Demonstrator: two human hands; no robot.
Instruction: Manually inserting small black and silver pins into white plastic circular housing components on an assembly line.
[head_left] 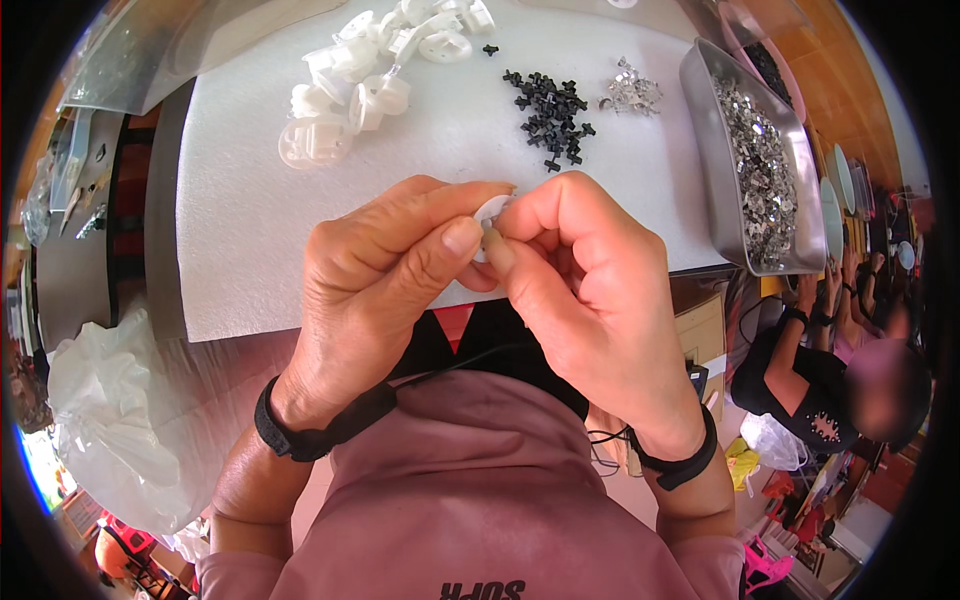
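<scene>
Between my two hands, over the near edge of the white foam sheet (240, 230), is a small round white plastic part (490, 212). My left hand (385, 250) pinches it from the left between thumb and fingers. From the other side my right hand (575, 260) closes on it with thumb and forefinger at its face. Whether a smaller piece sits in the right fingertips is hidden. Beyond my hands lie a pile of black cross-shaped plastic pieces (550, 110) and a little heap of shiny metal clips (632, 90). Several white plastic parts (345, 95) are heaped at the far left.
A metal tray (735, 255) full of small metal pieces stands on the right, with a pink bowl (790, 80) of dark pieces behind it. A clear plastic bag (115, 420) hangs at the left. Another person (800, 370) sits at the right.
</scene>
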